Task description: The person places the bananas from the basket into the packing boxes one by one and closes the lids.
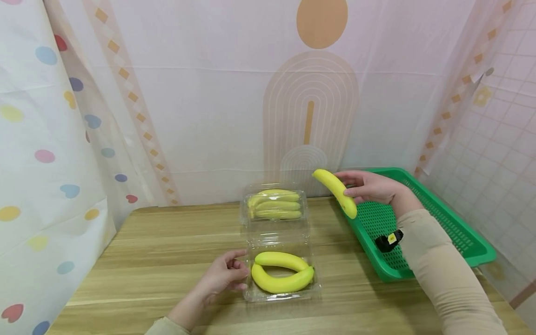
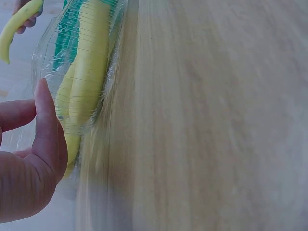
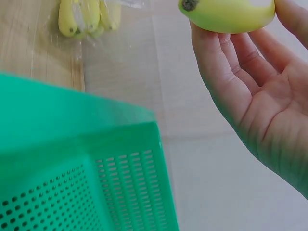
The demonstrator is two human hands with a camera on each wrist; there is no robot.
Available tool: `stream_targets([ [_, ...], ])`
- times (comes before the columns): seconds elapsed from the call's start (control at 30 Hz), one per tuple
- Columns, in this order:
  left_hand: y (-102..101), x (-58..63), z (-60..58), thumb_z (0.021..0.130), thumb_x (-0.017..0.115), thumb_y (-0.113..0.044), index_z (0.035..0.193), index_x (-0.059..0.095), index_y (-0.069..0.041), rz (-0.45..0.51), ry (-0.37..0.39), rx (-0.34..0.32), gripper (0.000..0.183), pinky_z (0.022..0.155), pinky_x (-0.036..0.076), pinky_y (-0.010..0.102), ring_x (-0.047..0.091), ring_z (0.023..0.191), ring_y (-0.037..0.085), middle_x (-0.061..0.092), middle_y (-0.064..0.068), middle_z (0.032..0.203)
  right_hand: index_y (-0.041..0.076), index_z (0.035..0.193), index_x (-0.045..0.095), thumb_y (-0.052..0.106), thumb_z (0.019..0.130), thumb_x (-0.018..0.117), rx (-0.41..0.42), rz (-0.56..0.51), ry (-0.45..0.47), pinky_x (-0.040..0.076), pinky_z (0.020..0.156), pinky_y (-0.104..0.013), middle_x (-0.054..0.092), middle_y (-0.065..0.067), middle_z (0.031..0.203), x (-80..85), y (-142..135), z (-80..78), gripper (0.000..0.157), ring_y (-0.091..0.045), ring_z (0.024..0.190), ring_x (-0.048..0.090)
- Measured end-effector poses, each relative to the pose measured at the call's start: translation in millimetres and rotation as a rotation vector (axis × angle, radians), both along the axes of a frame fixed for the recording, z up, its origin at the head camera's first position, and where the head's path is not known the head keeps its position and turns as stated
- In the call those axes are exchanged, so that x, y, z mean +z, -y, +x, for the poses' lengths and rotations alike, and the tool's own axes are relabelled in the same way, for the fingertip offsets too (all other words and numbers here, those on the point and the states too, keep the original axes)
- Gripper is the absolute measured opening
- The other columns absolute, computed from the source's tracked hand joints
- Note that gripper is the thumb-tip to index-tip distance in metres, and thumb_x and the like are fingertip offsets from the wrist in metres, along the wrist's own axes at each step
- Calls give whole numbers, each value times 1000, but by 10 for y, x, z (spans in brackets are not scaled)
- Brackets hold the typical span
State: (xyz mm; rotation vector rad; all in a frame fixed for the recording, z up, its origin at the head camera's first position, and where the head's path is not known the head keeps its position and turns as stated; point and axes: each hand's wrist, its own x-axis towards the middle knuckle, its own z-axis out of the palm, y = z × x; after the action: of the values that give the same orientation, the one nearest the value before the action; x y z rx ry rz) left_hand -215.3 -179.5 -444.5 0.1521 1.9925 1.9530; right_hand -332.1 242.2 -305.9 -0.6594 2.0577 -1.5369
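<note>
My right hand grips a yellow banana in the air over the near-left side of a green basket. Close up in the right wrist view, fingers and thumb hold the banana, its dark tip showing. In front of me a clear plastic clamshell box stands with its lid raised away from me. Two bananas lie inside, curved toward each other into a ring. At the box's left wall is my left hand, fingers loosely bent, thumb tip right at the rim in the left wrist view.
Behind the box, several more bananas sit in clear plastic packaging near the table's back edge. The green basket has raised, slotted sides and fills the table's right side. A small black device with a yellow label sits at my right wrist. Patterned curtains hang behind.
</note>
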Motion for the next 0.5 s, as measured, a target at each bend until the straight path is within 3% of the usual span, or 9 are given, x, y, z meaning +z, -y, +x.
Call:
stream_targets([
  [0.23,-2,-18,-19,88,64,10,146,30,14,9,5,0,67,65,62,26,56,80,16,52,9,94,-2,154,23,5,99,58,64,24,-37,60,83,-39,52,-14,125,18,174,49,66,-23,101,62],
  [0.5,-4,-16,-10,88,64,10,146,30,15,7,0,2,67,65,62,27,56,80,16,52,9,94,0,152,30,8,98,59,146,62,-98,59,81,-37,51,-15,131,28,355,116,63,-30,111,54],
])
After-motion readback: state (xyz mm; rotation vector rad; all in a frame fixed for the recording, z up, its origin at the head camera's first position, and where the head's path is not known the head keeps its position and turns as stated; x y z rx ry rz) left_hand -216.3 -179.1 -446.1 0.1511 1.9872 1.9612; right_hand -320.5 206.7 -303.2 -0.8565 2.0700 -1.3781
